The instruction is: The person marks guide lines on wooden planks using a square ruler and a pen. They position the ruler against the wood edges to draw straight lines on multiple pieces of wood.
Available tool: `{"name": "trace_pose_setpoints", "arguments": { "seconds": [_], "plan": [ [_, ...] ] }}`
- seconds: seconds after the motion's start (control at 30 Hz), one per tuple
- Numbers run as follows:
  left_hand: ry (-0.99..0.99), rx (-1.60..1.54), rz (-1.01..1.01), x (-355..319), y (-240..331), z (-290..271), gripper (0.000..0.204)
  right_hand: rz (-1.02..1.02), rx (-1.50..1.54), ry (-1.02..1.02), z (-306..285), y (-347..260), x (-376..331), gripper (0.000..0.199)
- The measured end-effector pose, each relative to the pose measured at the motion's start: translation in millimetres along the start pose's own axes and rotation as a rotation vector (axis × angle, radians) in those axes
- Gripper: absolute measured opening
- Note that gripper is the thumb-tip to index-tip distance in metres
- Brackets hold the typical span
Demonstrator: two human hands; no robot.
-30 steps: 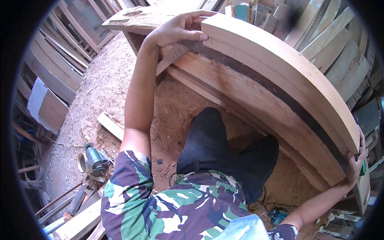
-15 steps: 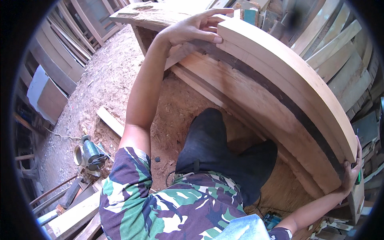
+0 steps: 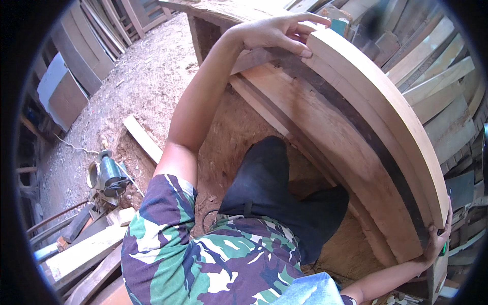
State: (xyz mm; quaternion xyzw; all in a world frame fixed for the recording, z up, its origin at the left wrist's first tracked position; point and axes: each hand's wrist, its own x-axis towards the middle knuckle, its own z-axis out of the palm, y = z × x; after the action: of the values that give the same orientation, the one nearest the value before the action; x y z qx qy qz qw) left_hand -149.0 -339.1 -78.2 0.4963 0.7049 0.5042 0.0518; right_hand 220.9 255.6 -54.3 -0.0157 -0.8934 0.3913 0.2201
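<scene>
A pale wooden plank, bent into an arc by the lens, stands on edge on the workbench. My left hand grips its left end, with the thumb on the near face and the fingers over the end. At the plank's right end, my right hand is closed round the corner, its thumb on the near face. Some of its fingers are hidden behind the wood. Something small and green shows beside that hand; I cannot make out what it is. A dark strip runs along the bench below the plank.
Behind the bench, several loose boards lie piled up. On the dusty floor at left sit a green power tool with a cord and a short wooden strip. Timber offcuts lie at lower left; panels lean farther back.
The view has turned a little, so the bench's left end and my left hand appear farther right. Both hands keep their hold on the plank's ends.
</scene>
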Motion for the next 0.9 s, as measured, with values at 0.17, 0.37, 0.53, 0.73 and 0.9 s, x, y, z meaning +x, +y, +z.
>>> {"name": "trace_pose_setpoints", "arguments": {
  "seconds": [0.17,0.37,0.53,0.73,0.9],
  "plan": [
    [0.049,0.119,-0.033,0.9,-2.5,1.9,0.09,-0.004,-0.066,0.016,-5.9,4.5,-1.9,0.117],
    [0.008,0.007,-0.076,0.7,-0.2,1.4,0.094,-0.01,-0.047,-0.004,-4.3,7.6,-4.9,0.115],
    [0.011,-0.052,-0.037,-4.4,-5.8,-2.2,0.098,-0.03,-0.019,-0.012,1.5,1.1,-4.4,0.118],
    [0.021,-0.349,-0.041,-12.3,34.3,16.0,0.054,0.067,0.024,0.039,-10.9,15.0,-9.4,0.119],
    [0.24,-0.178,-0.172,-16.4,11.5,24.8,0.096,0.048,0.019,-0.037,-38.9,42.9,-3.4,0.109]
  ]
}}
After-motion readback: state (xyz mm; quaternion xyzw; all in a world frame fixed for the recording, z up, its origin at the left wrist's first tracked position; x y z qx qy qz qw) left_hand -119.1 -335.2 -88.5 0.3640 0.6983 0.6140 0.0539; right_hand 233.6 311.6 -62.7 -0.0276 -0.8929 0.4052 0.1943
